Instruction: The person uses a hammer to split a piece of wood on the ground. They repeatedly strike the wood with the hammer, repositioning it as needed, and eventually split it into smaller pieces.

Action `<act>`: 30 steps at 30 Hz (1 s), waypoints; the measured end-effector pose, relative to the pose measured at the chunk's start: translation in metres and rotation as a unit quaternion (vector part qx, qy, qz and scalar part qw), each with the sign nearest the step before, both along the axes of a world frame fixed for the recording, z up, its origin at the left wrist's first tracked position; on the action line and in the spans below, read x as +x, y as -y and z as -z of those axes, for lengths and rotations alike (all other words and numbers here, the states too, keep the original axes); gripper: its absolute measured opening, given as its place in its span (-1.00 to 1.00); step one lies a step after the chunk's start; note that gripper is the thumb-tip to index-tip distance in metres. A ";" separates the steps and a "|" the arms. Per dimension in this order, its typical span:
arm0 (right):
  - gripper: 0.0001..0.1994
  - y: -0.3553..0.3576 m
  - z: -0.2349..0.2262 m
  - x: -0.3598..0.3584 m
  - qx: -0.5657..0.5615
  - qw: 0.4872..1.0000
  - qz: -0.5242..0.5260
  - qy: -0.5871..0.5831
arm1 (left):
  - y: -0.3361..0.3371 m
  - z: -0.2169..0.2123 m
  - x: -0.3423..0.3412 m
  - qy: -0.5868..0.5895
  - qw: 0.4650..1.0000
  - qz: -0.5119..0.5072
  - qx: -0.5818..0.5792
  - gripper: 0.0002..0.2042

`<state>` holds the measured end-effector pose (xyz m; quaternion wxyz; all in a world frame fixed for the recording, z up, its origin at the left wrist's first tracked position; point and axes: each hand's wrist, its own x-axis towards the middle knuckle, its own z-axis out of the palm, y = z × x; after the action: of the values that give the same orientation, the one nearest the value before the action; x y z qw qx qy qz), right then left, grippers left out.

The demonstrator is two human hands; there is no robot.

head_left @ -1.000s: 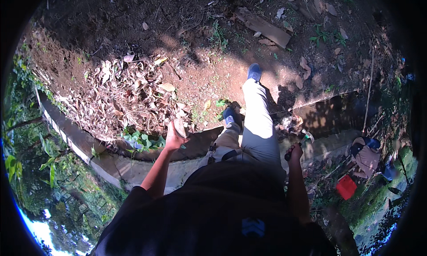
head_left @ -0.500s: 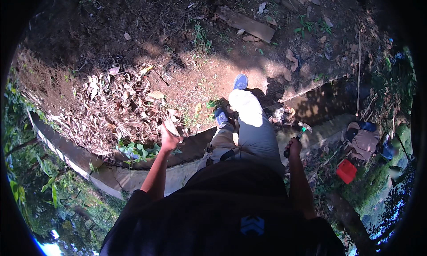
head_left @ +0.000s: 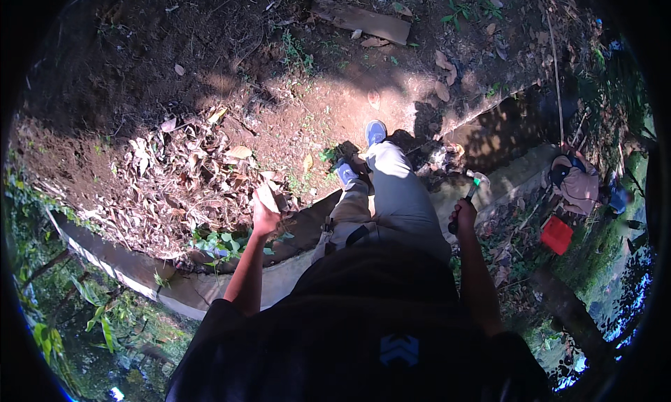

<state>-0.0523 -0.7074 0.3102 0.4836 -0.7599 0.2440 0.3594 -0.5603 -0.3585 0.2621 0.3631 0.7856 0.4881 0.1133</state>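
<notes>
My right hand (head_left: 463, 215) is closed round the black grip of a claw hammer (head_left: 477, 181). Its metal head points up and away from me, and a green band shows below the head. My left hand (head_left: 265, 217) is held low beside a heap of dry leaves (head_left: 189, 171), its fingers closed. A pale, sunlit flat shape (head_left: 266, 196) shows at the fingers; glare hides what it is. Between the hands are my legs in light trousers (head_left: 405, 206), with blue shoes (head_left: 375, 132) on the soil.
A low curved concrete wall (head_left: 203, 290) borders a trench (head_left: 503, 140) at right. A weathered plank (head_left: 363, 21) lies on the soil ahead. At right are a red container (head_left: 556, 234) and a brown bundle (head_left: 580, 189). Green plants (head_left: 217, 243) grow by the wall.
The view has shifted slightly: the plank sits higher and more to the left, the red container lower and further right. Both hands keep nearly the same pose, hammer still in the right.
</notes>
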 end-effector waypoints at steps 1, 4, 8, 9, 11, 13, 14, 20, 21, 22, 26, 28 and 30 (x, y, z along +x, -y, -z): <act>-0.89 0.005 0.000 -0.004 -0.003 1.000 0.001 0.004 | 0.003 -0.003 -0.001 0.013 0.998 -0.020 -0.050 -0.17; -0.90 0.023 0.004 -0.011 -0.012 1.000 -0.003 0.005 | 0.009 0.001 -0.010 0.029 0.995 -0.038 -0.084 -0.20; -0.92 0.040 0.004 -0.008 -0.041 0.999 -0.015 0.001 | 0.012 0.012 -0.018 0.036 0.996 -0.037 -0.074 -0.22; -0.92 0.044 0.005 -0.004 -0.050 0.998 -0.021 0.005 | 0.011 0.014 -0.018 0.049 0.995 -0.036 -0.080 -0.22; -0.92 0.049 0.008 0.004 -0.059 0.998 0.001 0.002 | 0.016 0.010 -0.016 0.049 0.993 -0.053 -0.096 -0.25; -0.93 0.051 0.012 0.012 -0.044 0.999 0.021 -0.004 | 0.015 0.004 -0.007 0.055 0.991 -0.056 -0.106 -0.26; -0.93 0.047 0.011 0.013 -0.024 0.999 0.027 -0.011 | 0.013 0.001 -0.007 0.057 0.991 -0.051 -0.107 -0.27; -0.91 0.016 0.009 0.014 0.035 0.998 0.036 -0.031 | 0.001 -0.014 0.010 0.076 0.986 -0.026 -0.149 -0.26; -0.90 0.014 0.009 0.011 0.039 0.998 0.030 -0.029 | -0.003 -0.011 0.012 0.083 0.983 -0.027 -0.164 -0.24; -0.89 0.014 0.009 0.006 0.038 0.999 0.023 -0.030 | -0.005 -0.009 0.013 0.052 0.987 -0.003 -0.151 -0.25; -0.85 0.025 0.012 -0.013 0.024 1.000 0.007 -0.017 | -0.017 -0.012 0.037 0.042 0.989 0.077 -0.120 -0.33; -0.84 0.035 0.010 -0.020 0.010 1.000 0.003 -0.010 | -0.027 -0.012 0.047 0.030 0.986 0.115 -0.113 -0.32; -0.83 0.053 0.009 -0.032 -0.015 1.000 0.004 -0.011 | -0.034 -0.014 0.060 0.027 0.983 0.131 -0.124 -0.29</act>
<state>-0.0843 -0.7601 0.3013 0.4710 -0.7617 0.2582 0.3624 -0.5001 -0.3246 0.2765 0.4823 0.7885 0.3808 0.0250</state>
